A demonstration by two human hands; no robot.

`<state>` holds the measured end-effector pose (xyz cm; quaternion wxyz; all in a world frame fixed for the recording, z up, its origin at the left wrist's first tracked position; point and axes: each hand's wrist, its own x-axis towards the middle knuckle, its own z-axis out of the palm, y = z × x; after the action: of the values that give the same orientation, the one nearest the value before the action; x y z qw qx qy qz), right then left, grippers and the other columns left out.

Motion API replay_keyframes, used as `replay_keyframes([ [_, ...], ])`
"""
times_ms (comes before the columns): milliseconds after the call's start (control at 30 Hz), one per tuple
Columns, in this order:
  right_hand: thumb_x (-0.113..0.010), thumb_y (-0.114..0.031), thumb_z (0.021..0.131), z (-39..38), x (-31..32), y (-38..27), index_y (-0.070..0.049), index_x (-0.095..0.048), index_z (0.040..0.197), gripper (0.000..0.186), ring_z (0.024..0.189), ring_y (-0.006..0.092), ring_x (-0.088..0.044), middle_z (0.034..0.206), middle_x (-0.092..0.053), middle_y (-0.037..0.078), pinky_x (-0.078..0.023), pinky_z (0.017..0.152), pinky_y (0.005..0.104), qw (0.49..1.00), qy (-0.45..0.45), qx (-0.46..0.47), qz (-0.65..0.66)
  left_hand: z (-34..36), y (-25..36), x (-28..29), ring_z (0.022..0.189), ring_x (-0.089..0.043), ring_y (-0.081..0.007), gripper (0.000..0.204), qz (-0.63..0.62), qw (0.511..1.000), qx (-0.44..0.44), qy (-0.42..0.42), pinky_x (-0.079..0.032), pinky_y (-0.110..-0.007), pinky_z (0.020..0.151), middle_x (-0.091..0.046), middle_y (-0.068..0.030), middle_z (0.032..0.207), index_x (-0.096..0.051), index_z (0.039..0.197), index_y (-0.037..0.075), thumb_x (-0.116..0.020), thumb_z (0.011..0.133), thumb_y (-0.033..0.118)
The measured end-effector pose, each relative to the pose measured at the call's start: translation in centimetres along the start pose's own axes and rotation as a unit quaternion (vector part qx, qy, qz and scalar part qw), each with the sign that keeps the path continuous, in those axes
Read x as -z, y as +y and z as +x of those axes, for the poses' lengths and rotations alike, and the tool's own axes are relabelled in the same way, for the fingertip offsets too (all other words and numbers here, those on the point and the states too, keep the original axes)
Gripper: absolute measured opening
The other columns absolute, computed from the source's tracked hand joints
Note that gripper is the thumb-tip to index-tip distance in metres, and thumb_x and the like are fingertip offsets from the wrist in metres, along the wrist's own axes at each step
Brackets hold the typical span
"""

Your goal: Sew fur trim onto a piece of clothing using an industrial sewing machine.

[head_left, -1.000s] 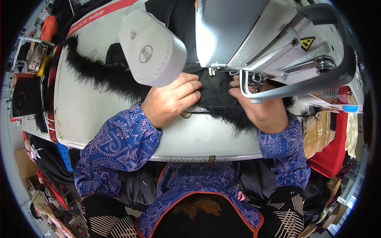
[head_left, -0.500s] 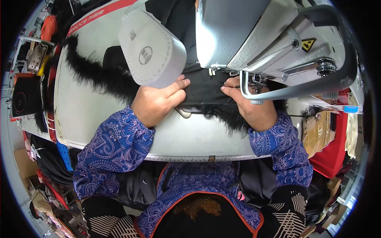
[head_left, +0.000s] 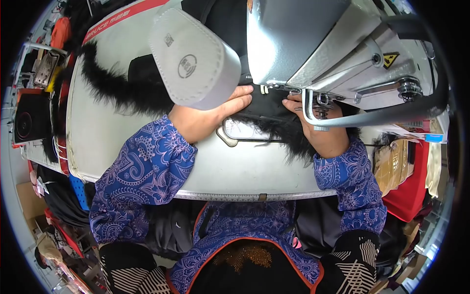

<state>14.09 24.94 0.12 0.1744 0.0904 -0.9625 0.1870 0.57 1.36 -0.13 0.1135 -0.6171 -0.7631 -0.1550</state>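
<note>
Black fabric [head_left: 257, 107] edged with fluffy black fur trim [head_left: 295, 142] lies under the head of a sewing machine [head_left: 293, 44]. My left hand [head_left: 208, 116] rests on the fabric left of the needle area, fingers stretched out together and pointing right. A pale grey rounded case with stitched edges [head_left: 196, 59] hides part of that hand. Right of the needle area, my right hand [head_left: 325, 130] has its thumb and fingertips spread on the fabric's right part. The machine's metal guard covers some of its fingers.
A long fur strip [head_left: 122, 95] trails across the pale table [head_left: 107, 142] to the left. A shiny metal plate [head_left: 240, 130] shows at the fabric's near edge. A ruler [head_left: 225, 196] runs along the table front. At right stand a red bin [head_left: 409, 191] and a wrapped yellowish package [head_left: 391, 164].
My left hand has slid right and slightly away from me along the fabric, uncovering more of the metal plate. The fabric's near edge has shifted away. The machine appears slightly farther right in view.
</note>
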Motion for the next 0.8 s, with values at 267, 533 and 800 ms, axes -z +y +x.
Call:
replay_keyframes([
  [267,-0.072,-0.007,0.083,-1.4,-1.2,2.1,-0.005,-0.072,0.093,0.010,0.079,0.0200,-0.068,0.089,-0.071,0.009,-0.053,0.071,0.0310,0.998,-0.032,-0.044,-0.021,0.0,-0.3,-1.1,0.119,-0.056,-0.0214,0.034,-0.097,0.991,0.061,-0.073,-0.042,-0.031,0.104,-0.061,-0.0008,0.129,-0.064,0.123,0.018,-0.051,0.093,0.012],
  [533,-0.068,-0.010,0.086,-1.4,-0.5,1.3,-0.004,-0.072,0.089,0.009,0.073,0.0225,-0.067,0.083,-0.071,0.011,-0.052,0.068,0.0346,0.988,-0.098,-0.113,-0.028,0.4,-1.1,-1.4,0.120,-0.055,-0.0240,0.043,-0.129,0.967,0.075,-0.206,-0.042,-0.032,0.105,-0.054,-0.0038,0.137,-0.052,0.136,0.020,-0.048,0.093,0.012],
  [800,-0.060,-0.006,0.070,-1.8,-1.5,2.2,-0.008,-0.063,0.069,0.004,0.083,0.0242,-0.060,0.080,-0.057,0.005,-0.050,0.070,0.0378,0.997,-0.047,-0.057,-0.024,-0.2,-1.3,-2.0,0.120,-0.055,-0.0220,0.037,-0.105,0.993,0.009,-0.060,-0.042,-0.031,0.105,-0.056,-0.0056,0.134,-0.059,0.128,0.018,-0.051,0.093,0.008],
])
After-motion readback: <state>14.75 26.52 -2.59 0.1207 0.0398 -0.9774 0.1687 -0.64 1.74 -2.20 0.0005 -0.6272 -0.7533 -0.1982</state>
